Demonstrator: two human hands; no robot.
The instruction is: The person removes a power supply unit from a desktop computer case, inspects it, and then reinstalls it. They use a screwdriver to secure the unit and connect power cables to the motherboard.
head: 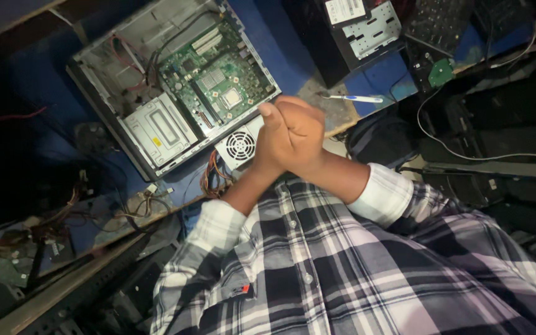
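Hands clasped together, left hand [280, 146] and right hand [302, 133], fingers pressed around each other, holding nothing, just above the open computer case [169, 87] on the blue table [280, 49].

You have two hands in view, the left hand [278, 139] and the right hand [305, 133], clasped together. Below them you see one open computer case [133, 34], containing one green motherboard [215, 74], one processor socket [231, 97] and one metal drive bay [159, 129]. You count one power supply fan [238, 147], one toothbrush [353, 98], one small green circuit board [441, 72] and one white cable [466, 155].
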